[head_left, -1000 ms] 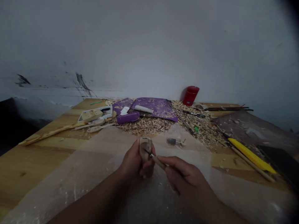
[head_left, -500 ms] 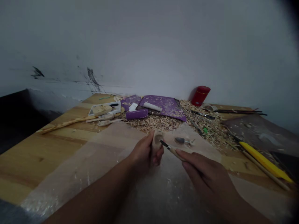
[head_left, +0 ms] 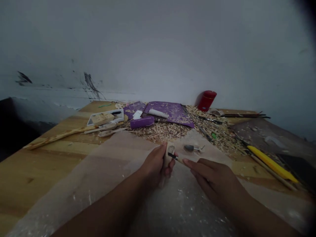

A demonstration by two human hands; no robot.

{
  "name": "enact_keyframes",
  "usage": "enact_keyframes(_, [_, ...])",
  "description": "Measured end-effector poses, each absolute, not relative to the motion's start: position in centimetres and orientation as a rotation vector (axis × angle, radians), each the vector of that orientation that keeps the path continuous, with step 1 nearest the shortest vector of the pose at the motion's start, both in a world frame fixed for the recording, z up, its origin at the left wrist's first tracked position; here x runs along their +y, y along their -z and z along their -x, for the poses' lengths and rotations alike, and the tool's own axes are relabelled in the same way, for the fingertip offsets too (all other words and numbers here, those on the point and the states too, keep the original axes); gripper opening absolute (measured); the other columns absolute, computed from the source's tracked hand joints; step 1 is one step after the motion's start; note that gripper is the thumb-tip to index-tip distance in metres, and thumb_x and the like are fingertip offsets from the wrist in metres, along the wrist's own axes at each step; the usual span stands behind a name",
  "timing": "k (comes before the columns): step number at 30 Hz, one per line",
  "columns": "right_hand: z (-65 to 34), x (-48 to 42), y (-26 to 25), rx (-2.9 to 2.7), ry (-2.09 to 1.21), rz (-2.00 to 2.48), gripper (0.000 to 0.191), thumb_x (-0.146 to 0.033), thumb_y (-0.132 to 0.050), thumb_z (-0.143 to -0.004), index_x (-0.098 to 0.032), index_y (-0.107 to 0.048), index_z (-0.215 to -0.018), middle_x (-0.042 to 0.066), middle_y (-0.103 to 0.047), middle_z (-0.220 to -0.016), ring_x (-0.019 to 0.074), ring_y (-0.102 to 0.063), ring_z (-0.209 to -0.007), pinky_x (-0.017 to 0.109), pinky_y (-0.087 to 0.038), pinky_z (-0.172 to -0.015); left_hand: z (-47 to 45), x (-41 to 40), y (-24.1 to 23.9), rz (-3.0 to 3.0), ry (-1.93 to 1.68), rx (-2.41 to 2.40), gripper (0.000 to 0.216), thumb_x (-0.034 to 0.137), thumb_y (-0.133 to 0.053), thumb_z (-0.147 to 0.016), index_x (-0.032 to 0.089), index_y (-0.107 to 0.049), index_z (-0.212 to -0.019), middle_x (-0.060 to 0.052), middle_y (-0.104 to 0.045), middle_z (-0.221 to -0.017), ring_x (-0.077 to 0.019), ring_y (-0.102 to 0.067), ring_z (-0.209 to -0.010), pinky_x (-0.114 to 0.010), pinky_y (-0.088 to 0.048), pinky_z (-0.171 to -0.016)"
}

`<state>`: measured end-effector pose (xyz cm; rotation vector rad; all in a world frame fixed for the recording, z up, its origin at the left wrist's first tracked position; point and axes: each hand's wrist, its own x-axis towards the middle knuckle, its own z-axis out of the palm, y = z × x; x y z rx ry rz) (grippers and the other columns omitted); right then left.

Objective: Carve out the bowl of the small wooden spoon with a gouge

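My left hand (head_left: 155,163) is closed round a pale wooden spoon blank (head_left: 166,159), whose hollowed bowl faces up towards me. In my right hand (head_left: 212,174) is a carving knife (head_left: 179,160) with a light wooden handle, my forefinger lying along it. The knife's dark blade reaches the bowl of the blank, near the lower rim of the hollow. Just beyond the hands, a tool with a dark grey handle and a metal shank (head_left: 190,148) lies on clear plastic sheeting (head_left: 116,171).
Wood shavings (head_left: 163,131) cover the back, around purple sheets (head_left: 168,110). A white tray (head_left: 91,120), carved spoons (head_left: 111,131) and a long stick (head_left: 56,134) lie left. A red canister (head_left: 206,101) stands by the wall. A yellow-handled tool (head_left: 271,163) lies right.
The blank is turned a little and both hands sit slightly differently; the blade has shifted lower in the hollow. The whole view has swung slightly to the right.
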<state>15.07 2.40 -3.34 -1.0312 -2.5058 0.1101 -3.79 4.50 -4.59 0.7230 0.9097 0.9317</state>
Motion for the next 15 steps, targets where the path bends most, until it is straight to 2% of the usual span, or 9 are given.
enact_keyframes(5, [-15.8,2.5,3.0,-2.389,0.081,1.083,0.032,-0.016,-0.043,-0.083,-0.020,-0.055,-0.112,0.003,-0.057,-0.074,0.0147,-0.054,-0.063,0.025,-0.040,-0.057,4.0,4.9,4.6,-0.893,-1.012,1.108,0.046,0.059,-0.031,-0.077,0.017,-0.049,-0.074,0.005,-0.047,-0.049,-0.0049,-0.033,-0.028,-0.018,-0.024,-0.029])
enact_keyframes(8, [-15.5,2.6,3.1,-2.378,0.090,1.097,0.029,-0.017,-0.044,-0.083,-0.020,-0.056,-0.109,0.005,-0.059,-0.079,0.0158,-0.055,-0.069,0.025,-0.042,-0.062,4.3,5.0,4.2,-1.169,-1.026,1.240,0.037,0.051,-0.035,-0.079,0.017,-0.050,-0.082,0.003,-0.051,-0.062,-0.0053,-0.039,-0.033,-0.019,-0.030,-0.033])
enact_keyframes(9, [-15.4,2.7,3.1,-2.383,0.095,1.114,0.029,-0.017,-0.044,-0.083,-0.020,-0.057,-0.109,0.005,-0.060,-0.082,0.0165,-0.056,-0.072,0.026,-0.042,-0.063,4.6,5.1,4.1,-1.320,-1.027,1.304,0.032,0.046,-0.040,-0.078,0.018,-0.050,-0.087,0.001,-0.054,-0.069,-0.0067,-0.044,-0.039,-0.020,-0.035,-0.038])
enact_keyframes(11, [-15.3,2.9,3.3,-2.394,0.091,1.169,0.029,-0.018,-0.044,-0.083,-0.021,-0.057,-0.109,0.006,-0.060,-0.087,0.0180,-0.056,-0.076,0.028,-0.043,-0.066,5.2,5.3,3.8,-1.696,-1.023,1.451,0.029,0.033,-0.049,-0.074,0.019,-0.051,-0.099,-0.004,-0.057,-0.089,-0.0126,-0.056,-0.065,-0.025,-0.045,-0.059])
enact_keyframes(13, [-15.4,3.3,3.4,-2.393,0.074,1.232,0.030,-0.019,-0.044,-0.082,-0.021,-0.057,-0.109,0.006,-0.061,-0.088,0.0188,-0.057,-0.076,0.030,-0.043,-0.067,5.9,5.5,3.6,-2.053,-0.947,1.567,0.038,0.022,-0.053,-0.071,0.020,-0.050,-0.109,-0.008,-0.054,-0.106,-0.0195,-0.053,-0.094,-0.033,-0.041,-0.081])
enact_keyframes(15, [-15.6,3.7,3.5,-2.382,0.053,1.274,0.029,-0.019,-0.044,-0.082,-0.020,-0.058,-0.107,0.006,-0.061,-0.085,0.0192,-0.058,-0.074,0.030,-0.044,-0.066,6.6,5.8,3.4,-2.220,-0.800,1.643,0.043,0.018,-0.052,-0.070,0.020,-0.048,-0.113,-0.009,-0.051,-0.113,-0.0230,-0.048,-0.104,-0.036,-0.037,-0.088])
